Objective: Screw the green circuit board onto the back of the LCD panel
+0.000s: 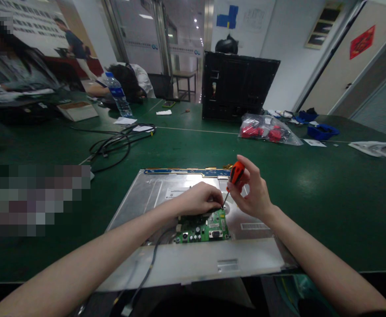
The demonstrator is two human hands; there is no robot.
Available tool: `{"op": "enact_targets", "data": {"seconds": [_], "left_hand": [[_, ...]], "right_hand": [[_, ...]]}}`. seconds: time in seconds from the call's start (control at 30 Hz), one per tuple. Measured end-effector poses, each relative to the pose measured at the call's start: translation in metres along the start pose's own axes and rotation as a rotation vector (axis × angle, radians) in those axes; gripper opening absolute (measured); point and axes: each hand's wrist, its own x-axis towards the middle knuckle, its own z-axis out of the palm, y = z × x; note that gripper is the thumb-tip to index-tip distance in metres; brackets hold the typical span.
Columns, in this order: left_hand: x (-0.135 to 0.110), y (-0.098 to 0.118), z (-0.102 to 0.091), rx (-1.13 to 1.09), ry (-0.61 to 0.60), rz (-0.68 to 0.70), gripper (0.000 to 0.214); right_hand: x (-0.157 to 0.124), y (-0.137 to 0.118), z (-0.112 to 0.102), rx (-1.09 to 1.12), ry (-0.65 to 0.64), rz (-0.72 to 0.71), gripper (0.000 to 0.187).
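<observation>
A silver LCD panel [255, 253] lies back side up at the table's front edge. A green circuit board [202, 235] with a connector rests on its middle. My right hand [254, 193] grips an orange and black screwdriver [237, 172], tilted, its shaft running down to the board's far right corner. Beside that tip, my left hand [204, 198] is closed, fingertips pressed together at the board's far edge; what they pinch is hidden. A grey cable [153, 257] runs from the board's left side over the panel's front edge. A blue circuit strip [186, 173] lines the panel's far edge.
Black cables [113, 143] lie coiled at left, near a water bottle [118, 94]. A black monitor [239, 86] stands at the back, with a plastic bag of red items [268, 131] before it. A person [130, 81] leans on the far side; another sits at left.
</observation>
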Motion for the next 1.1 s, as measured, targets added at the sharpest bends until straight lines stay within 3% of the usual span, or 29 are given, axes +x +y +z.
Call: {"op": "enact_targets", "data": {"seconds": [0.57, 0.87, 1.1], "left_hand": [[-0.0006, 0.0001, -0.0001, 0.002, 0.004, 0.018, 0.011], [-0.0012, 0.0014, -0.0006, 0.001, 0.001, 0.008, 0.012], [-0.0012, 0.0012, -0.0004, 0.001, -0.004, 0.010, 0.012]], "right_hand": [[0.0004, -0.0008, -0.0024, 0.066, -0.034, -0.018, 0.070], [0.0006, -0.0001, 0.0003, -0.040, 0.032, -0.029, 0.071], [0.0020, -0.0013, -0.0022, -0.027, 0.009, -0.039, 0.067]]}}
